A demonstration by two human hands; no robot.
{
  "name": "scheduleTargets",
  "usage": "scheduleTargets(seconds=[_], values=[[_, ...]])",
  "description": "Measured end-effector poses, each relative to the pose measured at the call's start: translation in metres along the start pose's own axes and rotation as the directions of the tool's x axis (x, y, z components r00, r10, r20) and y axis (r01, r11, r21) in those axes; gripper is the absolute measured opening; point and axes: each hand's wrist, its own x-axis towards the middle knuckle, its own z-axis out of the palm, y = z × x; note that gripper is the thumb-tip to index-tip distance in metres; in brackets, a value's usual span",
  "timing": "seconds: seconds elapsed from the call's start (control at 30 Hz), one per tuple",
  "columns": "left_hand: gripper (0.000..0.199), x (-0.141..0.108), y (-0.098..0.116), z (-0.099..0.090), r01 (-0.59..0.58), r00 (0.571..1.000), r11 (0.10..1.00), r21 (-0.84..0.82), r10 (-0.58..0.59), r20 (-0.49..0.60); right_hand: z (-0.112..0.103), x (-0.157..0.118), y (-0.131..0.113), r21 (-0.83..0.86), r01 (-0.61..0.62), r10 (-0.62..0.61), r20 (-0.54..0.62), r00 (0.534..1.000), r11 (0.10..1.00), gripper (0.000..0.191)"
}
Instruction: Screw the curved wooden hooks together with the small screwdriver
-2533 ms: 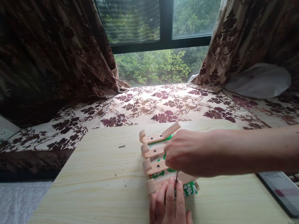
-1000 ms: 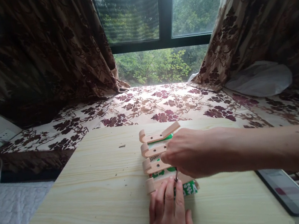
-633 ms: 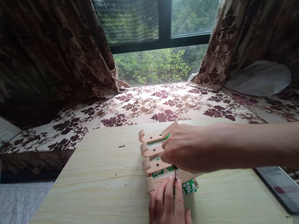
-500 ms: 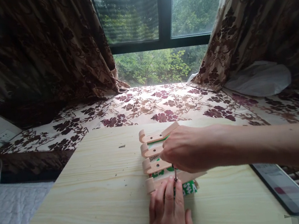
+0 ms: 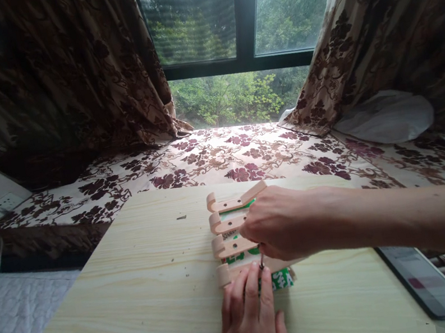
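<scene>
My right hand [image 5: 277,224] is closed around a screwdriver [image 5: 262,258]; its handle is hidden in the fist and only the thin metal shaft shows. The shaft points down to the nearest of several pale wooden hooks [image 5: 224,275], by my fingertips. My left hand [image 5: 250,318] lies flat with fingers stretched out, pressing on that hook on either side of the shaft's tip. The hooks lie side by side over a green and white printed package [image 5: 282,279]. Dark screws or screw holes show in the farther hooks [image 5: 224,224].
All this rests on a light wood-grain table [image 5: 133,295]. A few dark bits [image 5: 181,217] are scattered left of the hooks. A phone-like dark slab [image 5: 427,280] lies at the right edge. Behind are a floral-covered ledge [image 5: 221,158], curtains and a window.
My right fist has turned and shifted slightly, uncovering a second dark spot on one hook. My left hand stays where it was.
</scene>
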Motion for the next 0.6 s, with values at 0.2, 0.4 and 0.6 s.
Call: scheduleTargets(seconds=[0.2,0.4,0.6], values=[[0.04,-0.003,0.0,0.004,0.016,1.0,1.0,-0.002,-0.016,0.004,-0.014,-0.007,0.002,-0.007,-0.034,0.035,0.067,0.997,0.999,0.015],[0.04,-0.002,-0.001,0.003,0.006,1.0,1.0,-0.007,-0.006,-0.009,-0.008,-0.005,0.002,-0.012,0.025,-0.025,0.052,0.998,1.0,0.016],[0.04,-0.003,-0.001,0.003,0.015,1.0,1.0,-0.02,-0.015,-0.001,-0.009,-0.006,0.0,0.0,-0.041,0.041,0.034,0.999,0.999,0.013]])
